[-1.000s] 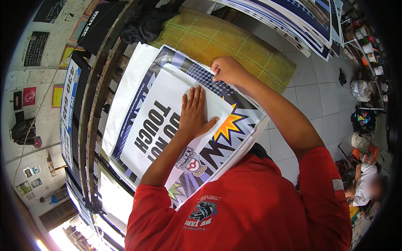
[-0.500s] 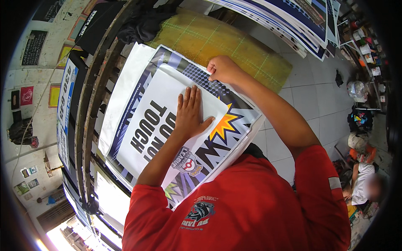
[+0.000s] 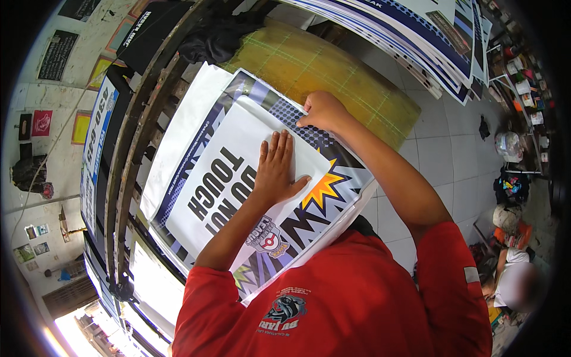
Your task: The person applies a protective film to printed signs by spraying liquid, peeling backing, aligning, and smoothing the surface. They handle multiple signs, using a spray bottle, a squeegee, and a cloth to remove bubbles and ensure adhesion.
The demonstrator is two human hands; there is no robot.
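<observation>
A printed sign with a white middle panel, bold black lettering and a yellow-orange starburst lies slanted in front of me. My left hand rests palm down on the white panel, its fingers stretched out and the thumb spread aside. At the sign's far right edge, over the dark dotted pattern, my right hand is closed, thumb and bent fingers pinching the border. White sheeting shows beneath the sign along its left side. Just beyond it lies a yellowish cutting mat with green grid lines.
Curved metal rails run along the left, with a bundled black cloth at their far end. Several stacked printed boards jut in at the upper right. Cluttered shelves and a seated person are at the right, beyond grey floor tiles.
The whole view has shifted slightly, so sign and hands sit a little further right and lower. Both hands keep nearly the same places on the sign.
</observation>
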